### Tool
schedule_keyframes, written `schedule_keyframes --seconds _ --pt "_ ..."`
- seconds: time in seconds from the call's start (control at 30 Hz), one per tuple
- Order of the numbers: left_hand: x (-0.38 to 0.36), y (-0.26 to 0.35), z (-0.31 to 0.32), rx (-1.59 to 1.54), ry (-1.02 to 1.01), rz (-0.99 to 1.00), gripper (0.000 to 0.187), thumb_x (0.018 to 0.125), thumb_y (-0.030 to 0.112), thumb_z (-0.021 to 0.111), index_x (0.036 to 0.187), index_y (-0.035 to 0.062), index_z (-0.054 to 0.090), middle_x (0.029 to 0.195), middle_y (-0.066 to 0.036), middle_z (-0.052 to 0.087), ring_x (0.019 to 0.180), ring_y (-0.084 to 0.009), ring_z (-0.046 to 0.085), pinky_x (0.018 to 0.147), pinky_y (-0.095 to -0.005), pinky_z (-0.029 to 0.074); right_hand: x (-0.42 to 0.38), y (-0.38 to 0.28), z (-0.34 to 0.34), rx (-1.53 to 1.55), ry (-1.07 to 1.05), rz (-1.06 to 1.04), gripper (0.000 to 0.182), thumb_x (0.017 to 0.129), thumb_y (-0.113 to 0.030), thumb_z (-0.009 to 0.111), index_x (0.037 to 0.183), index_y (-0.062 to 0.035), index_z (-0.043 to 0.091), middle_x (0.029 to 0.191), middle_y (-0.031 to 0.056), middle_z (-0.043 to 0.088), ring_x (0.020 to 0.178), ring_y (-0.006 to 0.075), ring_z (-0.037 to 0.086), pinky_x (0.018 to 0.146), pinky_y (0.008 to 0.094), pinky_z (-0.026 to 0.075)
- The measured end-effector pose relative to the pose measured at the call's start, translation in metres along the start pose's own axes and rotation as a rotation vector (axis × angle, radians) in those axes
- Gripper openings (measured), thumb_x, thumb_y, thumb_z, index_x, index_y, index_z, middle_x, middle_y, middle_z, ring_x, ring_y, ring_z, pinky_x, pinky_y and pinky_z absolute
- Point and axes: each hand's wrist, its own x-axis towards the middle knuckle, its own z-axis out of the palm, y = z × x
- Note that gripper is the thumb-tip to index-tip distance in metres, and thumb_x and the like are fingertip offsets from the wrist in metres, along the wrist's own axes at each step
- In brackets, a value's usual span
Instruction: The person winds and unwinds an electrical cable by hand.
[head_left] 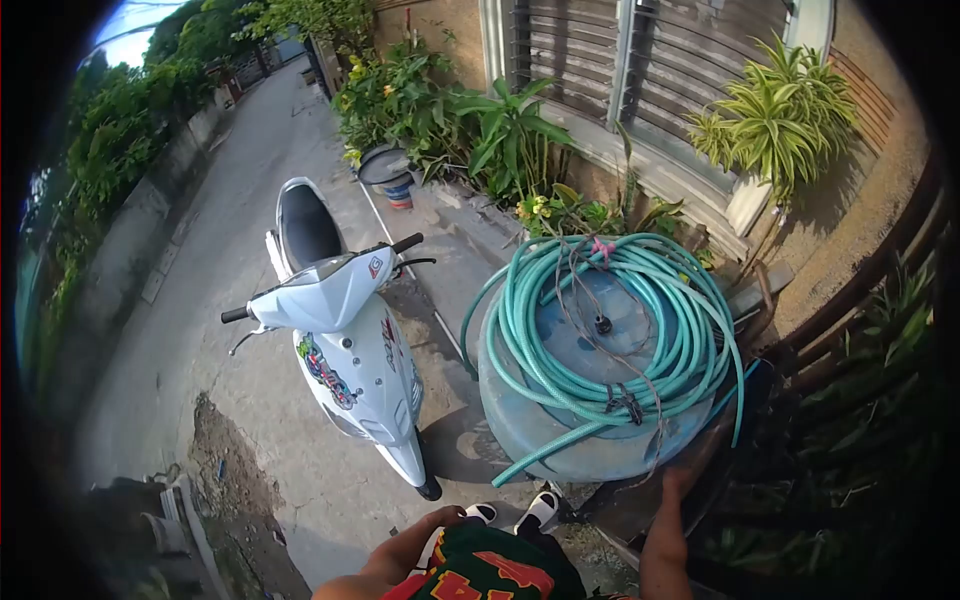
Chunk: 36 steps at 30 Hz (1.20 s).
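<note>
A blue drum point(500, 420) stands before me with a coiled green hose point(530, 340) on its top. A thin dark cord point(655, 400) with a black plug point(603, 324) lies across the coil, and a pink tie point(603, 247) is at its back. My right hand point(677, 484) is at the drum's lower right edge; its fingers are too unclear to read. My left hand point(443, 516) hangs low by my body, near my shoe, its fingers not clearly visible. Left of the drum stands a white scooter point(375, 360).
A concrete lane point(210, 250) runs back on the left beside a wall point(130, 220). Potted plants point(510, 130) line the louvered window point(570, 60). A bucket point(398, 192) stands behind the scooter. Dark metal bars and foliage are at the right.
</note>
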Motion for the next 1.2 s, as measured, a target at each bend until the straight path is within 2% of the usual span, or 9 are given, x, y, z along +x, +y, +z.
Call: schedule_keyframes --seconds 0.1,0.17,0.2,0.3,0.4,0.63,0.83,1.07,1.2 --pt "0.048 -0.033 -0.009 0.344 -0.026 0.508 0.042 0.085 0.036 0.06 0.12 0.0128 0.061 0.108 -0.017 0.065 0.099 -0.0293 0.064 0.089 -0.0368 0.049 -0.104 -0.01 -0.026 -0.061 -0.057 -0.086 0.037 0.072 -0.026 0.068 0.097 0.0018 0.066 0.089 0.0212 0.066 0.09 0.0354 0.065 0.081 0.042 0.05" --pt "0.047 -0.011 -0.023 0.209 -0.189 0.098 0.046 0.08 0.038 0.062 0.118 0.0116 0.061 0.085 -0.014 0.069 0.074 -0.024 0.066 0.069 -0.0368 0.051 -0.174 0.009 -0.022 0.105 -0.249 -0.085 0.027 0.077 -0.03 0.066 0.086 -0.0055 0.07 0.081 0.0149 0.068 0.083 0.0299 0.066 0.074 0.0409 0.05" --pt "0.066 -0.023 -0.023 0.193 -0.196 0.244 0.043 0.081 0.033 0.064 0.117 0.0105 0.062 0.069 -0.01 0.065 0.062 -0.0176 0.061 0.06 -0.0334 0.048 -0.212 0.003 -0.037 0.082 -0.45 -0.031 0.029 0.078 -0.034 0.066 0.085 -0.0061 0.07 0.078 0.014 0.068 0.079 0.0287 0.066 0.07 0.0409 0.05" --pt "0.068 -0.01 -0.036 0.016 -0.339 0.071 0.043 0.081 0.023 0.064 0.118 0.002 0.059 0.077 -0.006 0.064 0.067 -0.0155 0.058 0.06 -0.0311 0.047 -0.327 0.01 -0.064 0.026 -0.537 0.096 0.032 0.07 -0.027 0.069 0.085 0.0017 0.07 0.084 0.0187 0.069 0.08 0.0286 0.067 0.071 0.0401 0.051" --pt "0.08 -0.017 -0.049 0.315 -0.467 0.373 0.035 0.082 0.02 0.062 0.111 0.0013 0.062 0.085 -0.008 0.066 0.071 -0.0174 0.06 0.064 -0.032 0.048 -0.429 0.075 -0.025 0.031 -0.378 0.444 0.036 0.07 -0.03 0.068 0.082 0.0039 0.068 0.085 0.024 0.067 0.082 0.0365 0.065 0.074 0.0442 0.05" --pt "0.021 0.051 -0.076 0.82 -0.777 0.46 0.03 0.082 0.02 0.061 0.106 0.0007 0.064 0.089 -0.009 0.066 0.078 -0.0191 0.061 0.068 -0.0323 0.049 -0.599 0.114 -0.028 0.151 -0.176 0.864 0.043 0.071 -0.03 0.066 0.094 0.0066 0.066 0.102 0.0279 0.064 0.1 0.0385 0.062 0.083 0.0451 0.05" --pt "0.101 0.075 0.001 0.767 -0.911 0.477 0.025 0.083 0.018 0.06 0.099 0.0007 0.066 0.093 -0.01 0.066 0.087 -0.0198 0.063 0.072 -0.0315 0.05 -0.653 0.102 -0.053 0.236 0.072 1.059 0.035 0.072 -0.032 0.069 0.086 0.0003 0.07 0.095 0.023 0.066 0.093 0.0396 0.063 0.082 0.044 0.051" --pt "0.04 0.15 0.129 0.621 -0.82 0.113 0.04 0.087 0.016 0.057 0.122 -0.0013 0.054 0.098 -0.009 0.065 0.086 -0.0179 0.062 0.077 -0.0282 0.05 -0.68 0.138 -0.067 0.484 0.182 1.05 0.031 0.076 -0.028 0.067 0.085 0.0014 0.069 0.081 0.016 0.069 0.072 0.0275 0.067 0.071 0.036 0.053" --pt "0.055 0.16 0.181 0.68 -0.964 0.214 0.041 0.088 0.015 0.057 0.125 -0.0024 0.051 0.1 -0.011 0.065 0.086 -0.0172 0.063 0.077 -0.0288 0.05 -0.67 0.191 -0.097 0.669 0.257 1.115 0.03 0.077 -0.027 0.066 0.088 0.0009 0.07 0.071 0.0103 0.067 0.059 0.0198 0.063 0.061 0.0321 0.052"
